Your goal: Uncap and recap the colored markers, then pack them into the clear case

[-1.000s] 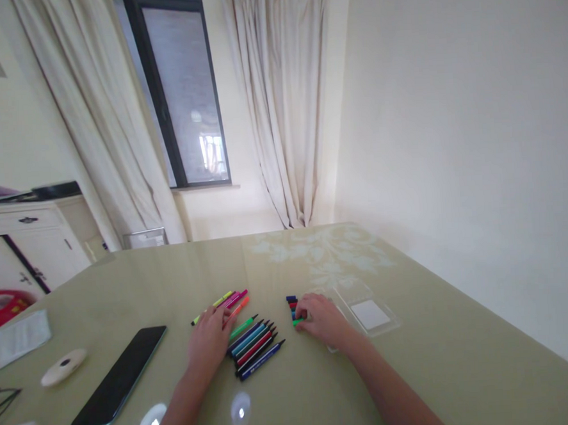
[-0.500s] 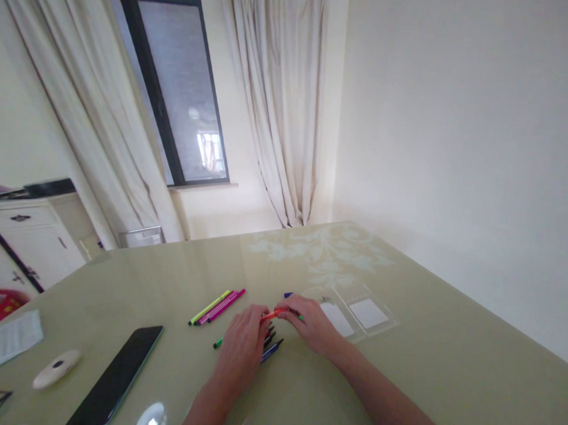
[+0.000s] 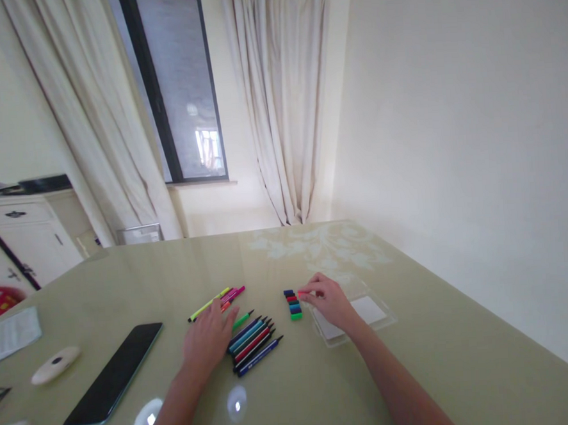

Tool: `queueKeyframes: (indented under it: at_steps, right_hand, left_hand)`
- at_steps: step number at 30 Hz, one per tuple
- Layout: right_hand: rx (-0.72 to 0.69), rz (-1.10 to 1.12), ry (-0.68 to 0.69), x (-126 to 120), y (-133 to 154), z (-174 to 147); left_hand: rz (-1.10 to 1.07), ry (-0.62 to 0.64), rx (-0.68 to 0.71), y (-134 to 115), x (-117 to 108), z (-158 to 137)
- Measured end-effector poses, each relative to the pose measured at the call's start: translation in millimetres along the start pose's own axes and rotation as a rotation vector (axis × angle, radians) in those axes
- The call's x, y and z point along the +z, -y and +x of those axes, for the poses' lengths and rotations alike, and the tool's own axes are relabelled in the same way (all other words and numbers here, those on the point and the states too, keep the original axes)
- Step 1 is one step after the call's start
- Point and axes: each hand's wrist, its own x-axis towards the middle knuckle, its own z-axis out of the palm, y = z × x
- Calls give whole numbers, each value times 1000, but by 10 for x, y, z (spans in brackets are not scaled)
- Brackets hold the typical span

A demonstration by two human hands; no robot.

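White and soft-looking, a flat cloth or paper lies at the far left of the glossy olive desk. Next to it comes a smooth pale oval gadget with a dark spot, then a flat black phone, set at a slant, its edge faintly teal.

My left hand rests beside the pens, fingers loosely curved, thumb apart from the index finger. An orange pen lies at those fingers; I cannot tell whether they pinch it. Just beyond are a yellow pen and magenta pens, slim plastic sticks showing no nibs, so I judge them still capped.

Nearer me, the uncapped part looks well along: a green pen with a dark tip, then a slanting row of bare-tipped pens in blue, teal, red, black and navy, barrels straight and nearly parallel.

Further right, a row of caps, short and blocky, runs toward me, ending in bright green. My right hand pinches an orange-red cap between thumb and fingers, just beside the row's far end; it is not yet lined up. Under and past my wrist sits a clear, thin-walled plastic case with white inserts.
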Motion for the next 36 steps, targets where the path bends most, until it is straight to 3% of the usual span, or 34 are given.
queueKeyframes:
  at_steps: [4,9,14,21,24,30,36]
  right_hand:
    - [-8,-94,215,128,113,-68]
    - [4,-193,321,173,189,-100]
    - [31,-217,297,214,173,-105]
    - [21,-267,211,263,147,-89]
    - [-7,-221,157,296,168,-84]
    - [-69,62,86,350,274,-100]
    - [-102,94,102,415,407,-123]
  left_hand:
    - [-39,-31,123,48,135,37]
    - [-219,3,187,76,156,88]
    - [-157,-159,14,229,129,145]
    - [2,-67,-15,261,78,102]
    - [-23,-75,3,198,64,90]
    - [-274,-155,333,-104,30,29]
    - [-243,-177,494,-402,22,-150]
